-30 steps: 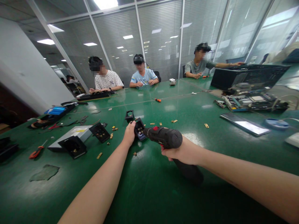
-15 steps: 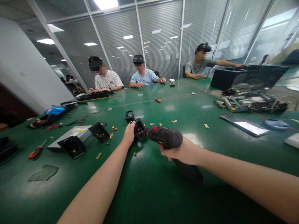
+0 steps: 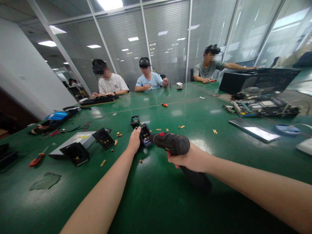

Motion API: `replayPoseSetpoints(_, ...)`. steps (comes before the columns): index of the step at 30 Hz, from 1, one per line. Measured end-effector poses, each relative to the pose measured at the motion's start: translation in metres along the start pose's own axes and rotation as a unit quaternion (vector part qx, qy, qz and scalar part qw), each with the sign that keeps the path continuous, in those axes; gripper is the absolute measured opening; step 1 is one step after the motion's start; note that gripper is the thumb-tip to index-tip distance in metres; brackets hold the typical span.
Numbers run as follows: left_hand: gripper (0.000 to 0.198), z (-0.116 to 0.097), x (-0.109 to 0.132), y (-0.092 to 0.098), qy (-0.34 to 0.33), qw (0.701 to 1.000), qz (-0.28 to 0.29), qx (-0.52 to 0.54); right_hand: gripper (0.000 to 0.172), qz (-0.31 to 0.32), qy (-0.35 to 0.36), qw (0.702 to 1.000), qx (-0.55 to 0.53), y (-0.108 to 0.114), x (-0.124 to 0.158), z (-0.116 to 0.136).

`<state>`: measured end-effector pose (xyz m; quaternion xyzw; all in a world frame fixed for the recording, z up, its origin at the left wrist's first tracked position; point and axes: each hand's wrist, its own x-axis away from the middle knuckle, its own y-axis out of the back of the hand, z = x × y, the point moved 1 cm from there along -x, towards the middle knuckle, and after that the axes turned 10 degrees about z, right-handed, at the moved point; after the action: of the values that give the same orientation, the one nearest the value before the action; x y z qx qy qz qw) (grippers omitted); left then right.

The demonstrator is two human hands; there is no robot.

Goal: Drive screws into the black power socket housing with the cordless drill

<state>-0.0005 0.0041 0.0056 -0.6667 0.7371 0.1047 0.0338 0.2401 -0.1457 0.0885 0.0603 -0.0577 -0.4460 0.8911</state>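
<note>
Spanning a glass-walled office, green table (image 3: 156, 201); left hand (image 3: 135, 140) clasping black socket (image 3: 145, 134), right hand (image 3: 192, 159) wrapped around drill (image 3: 174, 144).

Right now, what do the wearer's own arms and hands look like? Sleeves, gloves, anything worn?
Both forearms are bare as far as the frame shows: no sleeves in view. The left hand and right hand are ungloved. No watch, wristband, ring or marking is visible on either arm.
</note>
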Motion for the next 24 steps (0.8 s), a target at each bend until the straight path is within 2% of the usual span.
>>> replayPoseSetpoints(7,0.044,-0.0021,0.0010,-0.0008,0.015,1.000,0.000,0.003,0.035,0.010,0.015,1.000,-0.001,0.0003,0.0004,-0.0019)
replayPoseSetpoints(13,0.044,-0.0052,0.0019,-0.0029,0.007,1.000,0.003,0.009,0.038,0.000,0.004,1.000,0.017,-0.0005,-0.0011,0.0025)
replayPoseSetpoints(21,0.045,-0.0049,0.0021,-0.0020,0.010,1.000,0.012,0.003,0.026,0.010,0.013,1.000,0.005,-0.0001,0.0008,-0.0011)
replayPoseSetpoints(24,0.044,-0.0049,0.0018,-0.0021,0.011,1.000,0.013,0.014,0.027,0.008,0.015,1.000,0.018,-0.0001,0.0014,-0.0002)
